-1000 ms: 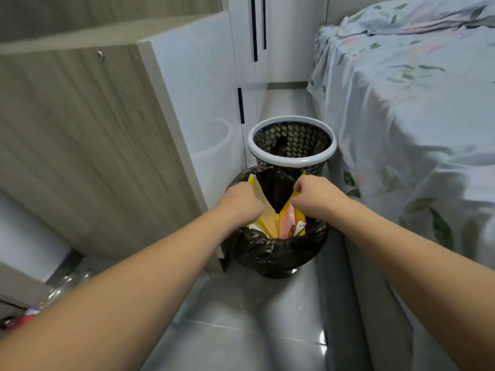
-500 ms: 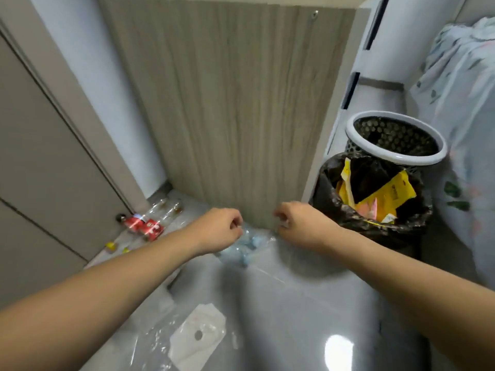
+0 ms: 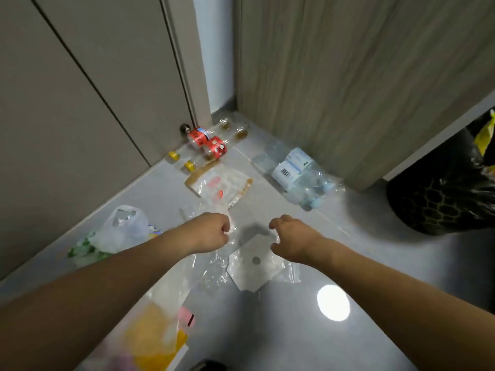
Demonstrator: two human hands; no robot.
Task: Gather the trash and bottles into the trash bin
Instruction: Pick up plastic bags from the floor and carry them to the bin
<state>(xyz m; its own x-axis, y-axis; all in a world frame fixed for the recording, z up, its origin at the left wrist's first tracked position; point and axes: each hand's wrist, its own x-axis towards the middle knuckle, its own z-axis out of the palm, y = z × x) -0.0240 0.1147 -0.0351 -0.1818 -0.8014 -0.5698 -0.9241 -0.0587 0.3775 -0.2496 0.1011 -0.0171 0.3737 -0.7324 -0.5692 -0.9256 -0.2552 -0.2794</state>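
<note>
— Grey glossy floor (image 3: 308, 344) under you, a corner between a closed door and a wood-grain cabinet. Where are your hands?

— Both out in front of you, low over the floor. Your left hand (image 3: 211, 231) is curled into a fist right at the edge of a crinkled clear plastic wrapper (image 3: 214, 271); whether you actually pinch the film I cannot tell, since the knuckles hide the fingertips. Your right hand (image 3: 292, 239) has its fingers bent like a claw, thumb apart, hovering over the same wrapper and gripping nothing.

— And just beneath them?

— A flat white card with a hole (image 3: 254, 266) lies inside that wrapper, between your two wrists. Beyond your left fist lies a clear bag with brown edges and red print (image 3: 219, 187).

— Farther out?

— To your right, beside the cabinet (image 3: 361, 76), a pack of clear water bottles with a white barcode label (image 3: 300, 178) lies on its side. In the corner by the door (image 3: 80, 89) lie two bottles with red labels (image 3: 209, 143) (a little brown liquid in them), with two yellow caps (image 3: 182, 160) just beside. At your left, a white plastic bag (image 3: 120, 231) sits slumped with something green next to it. Under your left forearm lies a blurred orange and white packet (image 3: 158, 333).

— The trash bin?

— At the far right edge: a trash bin (image 3: 442, 199) lined with a black bag, yellow wrapper poking from the top, well apart from both hands.
</note>
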